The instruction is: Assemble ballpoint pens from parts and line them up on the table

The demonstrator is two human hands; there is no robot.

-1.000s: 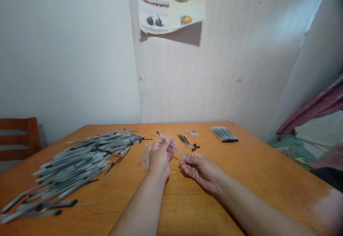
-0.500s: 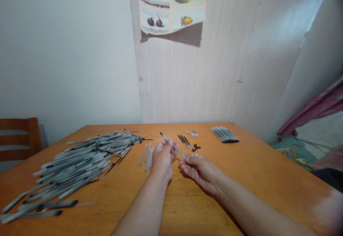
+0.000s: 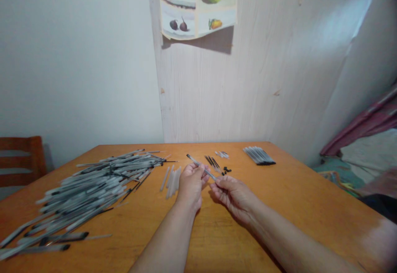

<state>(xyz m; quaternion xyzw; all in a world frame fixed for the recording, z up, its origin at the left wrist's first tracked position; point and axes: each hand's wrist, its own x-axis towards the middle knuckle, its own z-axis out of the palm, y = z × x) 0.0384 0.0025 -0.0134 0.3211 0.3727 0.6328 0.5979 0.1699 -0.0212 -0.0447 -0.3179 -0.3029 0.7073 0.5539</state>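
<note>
My left hand (image 3: 190,184) is closed round a clear pen (image 3: 198,165) that slants up to the left over the wooden table (image 3: 297,207). My right hand (image 3: 232,194) pinches the pen's lower right end with its fingertips. A few clear barrels (image 3: 171,178) lie just left of my left hand. Beyond the hands lie a few dark refills (image 3: 211,161), some small black caps (image 3: 227,169) and a few small clear parts (image 3: 222,154).
A big heap of grey pens (image 3: 87,190) covers the table's left half. A neat bundle of pens (image 3: 259,155) lies at the far right. A wooden chair (image 3: 21,157) stands at the left, cloth and bedding (image 3: 366,153) at the right, a fruit poster (image 3: 198,4) on the wall.
Both hands have drifted slightly right and away from me with the pen, and my right fingertips have closed in on its end.
</note>
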